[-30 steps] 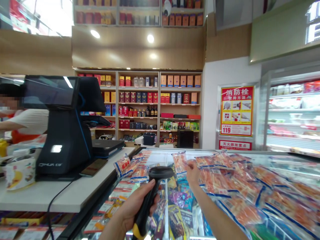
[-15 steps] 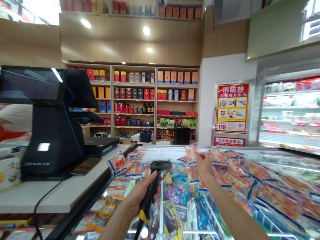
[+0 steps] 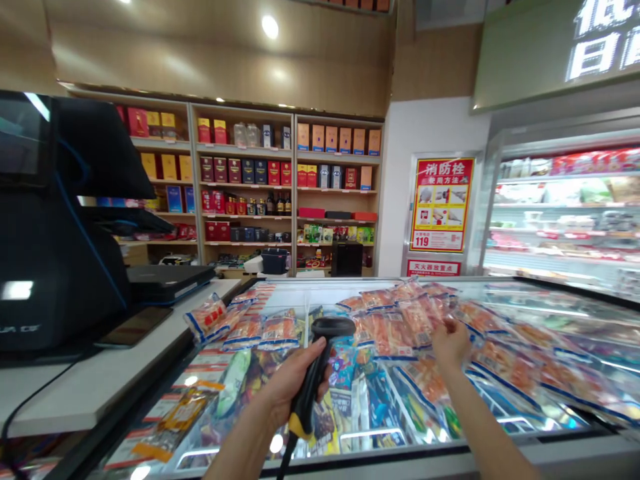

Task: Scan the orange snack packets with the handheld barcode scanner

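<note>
My left hand (image 3: 290,380) is wrapped round the handle of a black and yellow barcode scanner (image 3: 333,327), its cord hanging down toward me. My right hand (image 3: 451,343) has its fingers pinched at the edge of a clear food packet (image 3: 440,310) with orange-pink contents, among many similar packets on the glass freezer top (image 3: 300,292). More such packets (image 3: 280,328) lie left of the scanner. Through the glass, colourful wrapped goods (image 3: 343,367) show below the scanner.
At left, a white counter (image 3: 75,400) carries a black checkout terminal (image 3: 100,200) and a phone (image 3: 134,327). A yellow-brown packet (image 3: 183,417) lies on the glass near me. Shelves of boxes (image 3: 245,170) stand behind, and a lit display fridge (image 3: 560,213) is at right.
My right hand has moved right and down from the raised packet, which appears laid among the others. My view has shifted right. The scanner stays in my left hand.
</note>
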{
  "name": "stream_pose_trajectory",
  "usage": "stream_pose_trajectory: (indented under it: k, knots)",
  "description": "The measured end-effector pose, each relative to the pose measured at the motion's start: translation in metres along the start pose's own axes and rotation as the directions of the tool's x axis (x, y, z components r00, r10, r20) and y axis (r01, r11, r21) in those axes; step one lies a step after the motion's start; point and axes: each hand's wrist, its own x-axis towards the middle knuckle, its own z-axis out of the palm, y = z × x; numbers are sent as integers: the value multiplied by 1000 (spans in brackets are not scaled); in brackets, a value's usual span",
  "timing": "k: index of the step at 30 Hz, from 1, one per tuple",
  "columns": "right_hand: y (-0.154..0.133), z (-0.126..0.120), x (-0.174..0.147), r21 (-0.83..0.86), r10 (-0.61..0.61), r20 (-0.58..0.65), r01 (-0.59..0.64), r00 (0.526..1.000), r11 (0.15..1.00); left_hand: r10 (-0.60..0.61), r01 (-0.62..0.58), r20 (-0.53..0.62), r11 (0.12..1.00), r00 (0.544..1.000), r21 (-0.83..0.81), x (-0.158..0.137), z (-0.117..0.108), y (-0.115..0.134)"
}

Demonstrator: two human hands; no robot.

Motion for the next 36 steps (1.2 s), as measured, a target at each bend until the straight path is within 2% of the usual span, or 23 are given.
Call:
stream_pose_trajectory:
  k: [2,4,6,8,11,13,14,16,18,19,20,22,25,28,30,34,36]
  knots:
    - [2,-3,-3,-87,-45,-6,44,999,995,-15,15,0,1000,1000,-9,1,2,-3]
    - [1,-6,-9,-140,-159,-63,149,985,979,-35,35,-8,999,999,-18,1,2,-5]
    - [-7,-7,-17,-138,-325,-105,310,940,941,-42,42,-16,999,999,-31,-2,1,-5]
    - [-20,-5,-29,-94,-456,-78,449,886,888,-36,35,-32,998,999,-50,-6,-4,-5]
    - [-48,7,-57,24,-523,77,523,849,852,-18,11,-91,997,996,-75,-16,-19,-2]
    - [-68,22,-85,141,-522,257,502,814,853,-3,-9,-142,997,990,-83,-24,-33,1]
    - [-78,31,-101,194,-512,369,475,776,858,5,-20,-167,996,986,-87,-28,-41,3]
    - [-98,48,-135,237,-466,589,410,660,881,26,-49,-210,994,977,-102,-38,-57,8]
    - [-117,64,-166,222,-432,716,409,548,885,53,-85,-247,989,968,-121,-49,-70,14]
    - [-126,70,-178,205,-418,753,424,508,882,66,-102,-262,987,963,-127,-54,-75,17]
    - [-135,76,-189,182,-401,778,438,483,880,76,-116,-277,984,958,-132,-59,-79,20]
    - [-150,85,-203,98,-323,825,445,463,890,89,-135,-305,982,948,-135,-68,-86,24]
    - [-162,99,-213,-64,-151,874,418,462,906,109,-161,-332,978,937,-136,-77,-91,28]
    - [-161,111,-215,-48,-134,870,351,474,935,106,-161,-329,977,938,-143,-80,-90,29]
    - [-154,117,-211,39,-185,822,272,538,961,98,-151,-324,978,941,-142,-80,-87,29]
    - [-132,121,-192,179,-221,654,136,723,974,88,-131,-290,983,953,-130,-73,-80,23]
    - [-122,118,-179,231,-224,589,104,777,967,79,-112,-240,986,968,-126,-68,-78,19]
